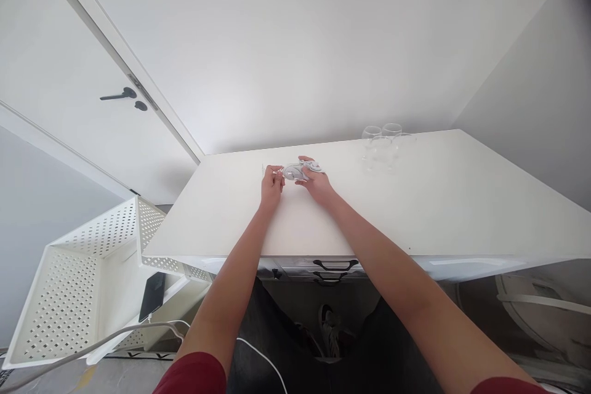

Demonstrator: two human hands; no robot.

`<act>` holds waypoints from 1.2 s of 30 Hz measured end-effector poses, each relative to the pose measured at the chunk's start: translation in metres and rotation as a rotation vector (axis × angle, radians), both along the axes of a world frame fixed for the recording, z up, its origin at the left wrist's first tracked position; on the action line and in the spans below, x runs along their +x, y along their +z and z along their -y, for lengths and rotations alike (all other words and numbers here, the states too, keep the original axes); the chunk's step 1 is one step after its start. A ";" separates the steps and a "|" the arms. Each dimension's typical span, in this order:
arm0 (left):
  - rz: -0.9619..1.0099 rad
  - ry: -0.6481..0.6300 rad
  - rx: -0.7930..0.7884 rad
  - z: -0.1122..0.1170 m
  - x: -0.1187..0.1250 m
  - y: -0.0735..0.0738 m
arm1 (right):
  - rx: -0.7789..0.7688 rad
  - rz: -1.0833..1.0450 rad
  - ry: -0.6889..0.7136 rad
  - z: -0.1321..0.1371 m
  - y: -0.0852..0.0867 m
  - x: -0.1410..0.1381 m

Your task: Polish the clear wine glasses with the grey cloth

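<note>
Both my arms reach out over a white table (415,209). My left hand (271,183) pinches the stem or base end of a clear wine glass (290,171) that lies sideways between my hands. My right hand (313,178) wraps a light grey cloth (310,167) round the glass's bowl, fingers closed on it. Both hands sit near the middle of the table, toward its far edge.
Three clear stemmed glasses (383,138) stand at the back right of the table. A white perforated cart (83,271) with a dark phone (152,295) on it stands at the left. A white door with a black handle (120,96) is behind. A drawer handle (335,265) shows under the table's front edge.
</note>
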State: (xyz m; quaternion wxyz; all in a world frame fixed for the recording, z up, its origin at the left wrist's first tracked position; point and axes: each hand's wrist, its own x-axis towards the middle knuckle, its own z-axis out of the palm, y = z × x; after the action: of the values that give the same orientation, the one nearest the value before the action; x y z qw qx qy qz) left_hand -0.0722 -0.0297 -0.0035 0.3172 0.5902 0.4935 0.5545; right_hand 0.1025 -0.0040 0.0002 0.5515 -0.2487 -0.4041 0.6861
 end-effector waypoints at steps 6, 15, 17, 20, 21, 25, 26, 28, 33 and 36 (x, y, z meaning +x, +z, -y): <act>0.028 -0.004 0.001 -0.002 -0.001 -0.002 | 0.012 0.034 -0.005 0.000 0.001 0.000; 0.036 -0.004 0.015 -0.002 -0.001 -0.001 | 0.040 0.060 -0.008 0.000 0.001 0.000; 0.045 0.005 0.022 -0.002 -0.002 -0.002 | 0.090 0.088 -0.007 0.001 0.000 0.001; 0.052 0.038 0.041 -0.003 -0.004 -0.003 | 0.244 0.194 -0.007 0.002 0.001 0.000; 0.055 0.050 0.046 -0.004 -0.004 -0.003 | 0.304 0.239 -0.011 0.003 0.001 0.000; 0.072 0.082 0.042 -0.005 -0.007 -0.005 | 0.446 0.398 -0.050 0.007 0.002 -0.002; 0.074 0.087 0.033 -0.005 -0.007 -0.004 | 0.457 0.425 -0.054 0.007 0.002 -0.002; 0.068 0.099 0.003 -0.005 -0.007 -0.003 | 0.455 0.440 -0.064 0.008 0.000 -0.003; 0.027 0.009 -0.085 0.000 -0.001 0.003 | 0.280 0.328 -0.181 -0.001 -0.010 -0.005; -0.002 -0.128 -0.073 0.005 0.002 0.005 | 0.115 0.244 -0.310 -0.010 -0.017 -0.002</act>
State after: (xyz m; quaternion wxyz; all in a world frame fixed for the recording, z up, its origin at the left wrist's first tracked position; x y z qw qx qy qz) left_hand -0.0698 -0.0349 0.0020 0.3729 0.6093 0.4748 0.5141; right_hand 0.1003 0.0063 -0.0172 0.6106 -0.3574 -0.4633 0.5336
